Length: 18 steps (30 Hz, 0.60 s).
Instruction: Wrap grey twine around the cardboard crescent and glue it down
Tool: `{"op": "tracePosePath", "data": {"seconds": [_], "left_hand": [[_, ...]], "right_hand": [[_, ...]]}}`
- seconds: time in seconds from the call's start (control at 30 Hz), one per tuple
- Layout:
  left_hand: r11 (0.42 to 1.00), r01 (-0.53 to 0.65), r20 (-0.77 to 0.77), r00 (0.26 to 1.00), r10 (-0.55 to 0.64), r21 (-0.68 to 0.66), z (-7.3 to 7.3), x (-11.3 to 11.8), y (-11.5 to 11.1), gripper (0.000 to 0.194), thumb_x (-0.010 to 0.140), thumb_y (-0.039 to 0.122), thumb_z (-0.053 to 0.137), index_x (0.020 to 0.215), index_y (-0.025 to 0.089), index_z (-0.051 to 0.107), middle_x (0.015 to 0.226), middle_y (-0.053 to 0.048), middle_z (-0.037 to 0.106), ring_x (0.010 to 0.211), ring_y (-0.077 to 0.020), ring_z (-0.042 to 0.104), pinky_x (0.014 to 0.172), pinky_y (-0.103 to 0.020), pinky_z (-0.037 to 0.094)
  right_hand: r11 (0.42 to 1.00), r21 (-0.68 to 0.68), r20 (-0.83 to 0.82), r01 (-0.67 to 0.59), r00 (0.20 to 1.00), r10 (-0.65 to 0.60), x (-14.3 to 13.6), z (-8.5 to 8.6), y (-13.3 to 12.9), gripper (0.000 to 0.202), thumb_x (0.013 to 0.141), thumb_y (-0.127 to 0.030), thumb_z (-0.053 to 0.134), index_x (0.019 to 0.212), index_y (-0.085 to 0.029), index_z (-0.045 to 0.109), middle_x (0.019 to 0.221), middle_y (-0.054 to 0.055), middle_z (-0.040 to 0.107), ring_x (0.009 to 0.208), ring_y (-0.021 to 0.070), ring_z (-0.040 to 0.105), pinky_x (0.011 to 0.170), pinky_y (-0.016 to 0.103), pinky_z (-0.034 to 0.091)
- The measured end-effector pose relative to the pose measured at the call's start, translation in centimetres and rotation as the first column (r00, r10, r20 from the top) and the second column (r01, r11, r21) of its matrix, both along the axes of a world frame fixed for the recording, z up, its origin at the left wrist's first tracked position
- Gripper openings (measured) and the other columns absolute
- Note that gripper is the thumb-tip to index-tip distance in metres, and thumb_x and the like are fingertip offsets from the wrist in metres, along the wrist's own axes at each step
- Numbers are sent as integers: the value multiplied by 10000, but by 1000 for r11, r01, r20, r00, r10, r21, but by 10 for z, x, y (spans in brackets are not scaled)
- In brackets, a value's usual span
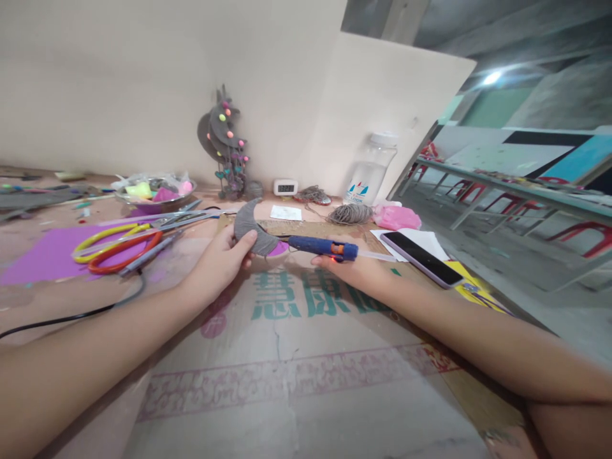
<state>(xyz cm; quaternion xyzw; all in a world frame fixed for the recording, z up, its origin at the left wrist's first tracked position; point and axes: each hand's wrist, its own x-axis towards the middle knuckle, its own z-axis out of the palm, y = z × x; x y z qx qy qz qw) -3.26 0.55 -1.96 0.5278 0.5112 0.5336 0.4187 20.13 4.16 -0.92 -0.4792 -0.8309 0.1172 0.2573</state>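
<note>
Between thumb and fingers, my left hand (232,250) pinches a grey yarn-wrapped crescent moon (258,231) above the work surface. My right hand (351,271) grips a blue glue gun (315,246) with orange parts and a small lit red light. Its nozzle points left at the lower tip of the crescent; whether they touch I cannot tell. A clear glue stick (377,255) sticks out of the gun's back end. Behind the crescent lies a purple piece (278,248), partly hidden. Below both hands spreads a printed sheet (287,395) with green characters.
Scissors (115,245) lie on purple sheets (38,255) at left, near a bowl (155,194). A decorated grey moon ornament (224,143) leans on the wall. Behind my hands are a timer (285,187), grey yarn (351,214) and a bottle (370,169). A phone (421,258) lies right.
</note>
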Motion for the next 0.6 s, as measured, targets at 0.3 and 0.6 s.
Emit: {"op": "tracePosePath", "data": {"seconds": [0.3, 0.6], "left_hand": [[1000, 26, -4, 1000, -26, 12, -2, 0, 0, 203, 791, 391, 568, 780, 191, 537, 546, 52, 483, 449, -89, 429, 418, -196, 303], [996, 67, 169, 984, -57, -55, -7, -4, 6, 230, 782, 409, 587, 773, 186, 532, 561, 54, 477, 430, -63, 424, 403, -166, 333]], "right_hand": [[1000, -11, -111, -21, 994, 20, 1, -2, 3, 326, 730, -527, 586, 709, -202, 572, 656, 12, 586, 597, 148, 529, 542, 263, 401], [1000, 19, -338, -8, 941, 14, 6, 15, 12, 408, 895, -450, 362, 716, -180, 610, 722, 25, 622, 708, 143, 585, 676, 261, 464]]}}
